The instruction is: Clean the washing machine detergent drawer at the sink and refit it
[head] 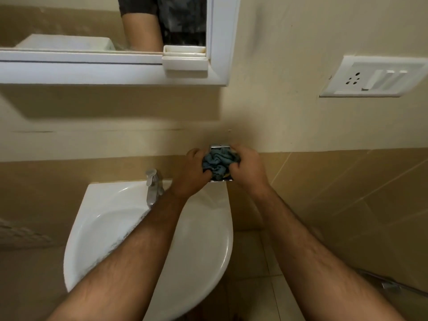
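Observation:
A crumpled blue-grey cloth (218, 163) is bunched between both my hands, pressed against a small metal holder (220, 146) fixed to the wall at the sink's far right corner. My left hand (193, 173) grips the cloth from the left. From the right, my right hand (249, 169) clasps it, fingers curled into the folds. The white sink (111, 218) lies below my arms, with its chrome tap (152, 187) at the back. No detergent drawer is visible; most of the metal holder is hidden by the cloth and hands.
A white-framed mirror (220, 42) with a small white tray (184, 57) on its ledge hangs above left. On the wall at upper right sits a white socket and switch plate (375, 77). Beige tiles cover the wall and floor; a metal hose fitting (389, 284) lies at lower right.

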`<state>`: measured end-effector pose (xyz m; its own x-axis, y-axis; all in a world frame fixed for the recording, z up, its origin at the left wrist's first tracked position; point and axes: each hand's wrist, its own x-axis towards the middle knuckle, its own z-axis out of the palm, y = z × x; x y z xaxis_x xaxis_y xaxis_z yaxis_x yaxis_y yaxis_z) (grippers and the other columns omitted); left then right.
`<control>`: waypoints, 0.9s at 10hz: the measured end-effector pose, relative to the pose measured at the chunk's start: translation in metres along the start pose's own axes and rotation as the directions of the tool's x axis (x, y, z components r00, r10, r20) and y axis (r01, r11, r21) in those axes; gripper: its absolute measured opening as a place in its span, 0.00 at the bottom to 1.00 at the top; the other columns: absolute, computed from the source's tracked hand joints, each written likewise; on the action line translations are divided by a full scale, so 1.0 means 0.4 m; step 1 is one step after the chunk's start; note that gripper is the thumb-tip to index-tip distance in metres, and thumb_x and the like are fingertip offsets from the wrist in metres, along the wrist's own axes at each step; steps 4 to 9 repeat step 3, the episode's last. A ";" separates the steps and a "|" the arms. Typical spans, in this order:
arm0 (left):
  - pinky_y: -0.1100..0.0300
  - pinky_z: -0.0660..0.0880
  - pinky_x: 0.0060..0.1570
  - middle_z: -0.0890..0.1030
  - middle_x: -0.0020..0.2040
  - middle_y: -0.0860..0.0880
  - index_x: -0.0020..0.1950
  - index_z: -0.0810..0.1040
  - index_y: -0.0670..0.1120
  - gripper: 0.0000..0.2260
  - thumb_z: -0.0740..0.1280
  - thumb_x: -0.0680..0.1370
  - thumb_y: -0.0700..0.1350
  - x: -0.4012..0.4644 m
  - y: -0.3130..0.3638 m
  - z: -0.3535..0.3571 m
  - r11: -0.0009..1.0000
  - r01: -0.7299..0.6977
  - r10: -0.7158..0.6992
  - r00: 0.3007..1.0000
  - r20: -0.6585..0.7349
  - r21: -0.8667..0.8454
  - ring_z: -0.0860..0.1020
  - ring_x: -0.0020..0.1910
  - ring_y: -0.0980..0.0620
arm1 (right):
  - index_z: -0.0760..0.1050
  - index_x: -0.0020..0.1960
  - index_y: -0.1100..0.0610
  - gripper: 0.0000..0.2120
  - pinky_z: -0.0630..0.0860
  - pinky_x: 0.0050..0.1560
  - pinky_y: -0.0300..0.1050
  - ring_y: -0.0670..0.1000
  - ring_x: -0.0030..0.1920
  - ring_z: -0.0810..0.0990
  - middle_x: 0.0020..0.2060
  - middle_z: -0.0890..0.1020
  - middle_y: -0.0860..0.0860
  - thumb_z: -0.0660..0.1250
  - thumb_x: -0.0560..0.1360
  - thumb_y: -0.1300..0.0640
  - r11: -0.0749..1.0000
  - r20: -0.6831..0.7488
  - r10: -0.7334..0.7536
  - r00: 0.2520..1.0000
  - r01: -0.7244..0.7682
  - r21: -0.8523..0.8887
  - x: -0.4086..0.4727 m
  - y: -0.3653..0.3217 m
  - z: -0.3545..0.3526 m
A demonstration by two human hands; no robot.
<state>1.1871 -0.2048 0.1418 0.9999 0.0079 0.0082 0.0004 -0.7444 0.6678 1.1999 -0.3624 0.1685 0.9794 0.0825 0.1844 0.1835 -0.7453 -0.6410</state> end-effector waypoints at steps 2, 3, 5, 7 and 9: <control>0.56 0.67 0.63 0.72 0.67 0.43 0.70 0.70 0.43 0.21 0.64 0.78 0.45 -0.108 0.030 -0.019 1.000 0.016 -0.019 0.996 -0.087 -0.027 0.69 0.66 0.45 | 0.81 0.57 0.58 0.21 0.80 0.50 0.55 0.57 0.50 0.80 0.50 0.84 0.56 0.62 0.67 0.65 0.992 -0.071 -0.110 0.991 0.114 0.053 -0.059 -0.024 0.000; 0.54 0.65 0.68 0.71 0.70 0.44 0.72 0.69 0.42 0.22 0.65 0.79 0.44 -0.169 0.033 -0.019 0.997 0.073 -0.067 0.982 -0.177 0.026 0.67 0.71 0.46 | 0.83 0.54 0.60 0.17 0.77 0.53 0.48 0.57 0.51 0.80 0.49 0.84 0.55 0.64 0.68 0.66 0.967 -0.056 -0.248 0.967 0.250 0.044 -0.102 -0.048 0.010; 0.54 0.65 0.68 0.71 0.70 0.44 0.72 0.69 0.42 0.22 0.65 0.79 0.44 -0.169 0.033 -0.019 0.997 0.073 -0.067 0.982 -0.177 0.026 0.67 0.71 0.46 | 0.83 0.54 0.60 0.17 0.77 0.53 0.48 0.57 0.51 0.80 0.49 0.84 0.55 0.64 0.68 0.66 0.967 -0.056 -0.248 0.967 0.250 0.044 -0.102 -0.048 0.010; 0.54 0.65 0.68 0.71 0.70 0.44 0.72 0.69 0.42 0.22 0.65 0.79 0.44 -0.169 0.033 -0.019 0.997 0.073 -0.067 0.982 -0.177 0.026 0.67 0.71 0.46 | 0.83 0.54 0.60 0.17 0.77 0.53 0.48 0.57 0.51 0.80 0.49 0.84 0.55 0.64 0.68 0.66 0.967 -0.056 -0.248 0.967 0.250 0.044 -0.102 -0.048 0.010; 0.54 0.65 0.68 0.71 0.70 0.44 0.72 0.69 0.42 0.22 0.65 0.79 0.44 -0.169 0.033 -0.019 0.997 0.073 -0.067 0.982 -0.177 0.026 0.67 0.71 0.46 | 0.83 0.54 0.60 0.17 0.77 0.53 0.48 0.57 0.51 0.80 0.49 0.84 0.55 0.64 0.68 0.66 0.967 -0.056 -0.248 0.967 0.250 0.044 -0.102 -0.048 0.010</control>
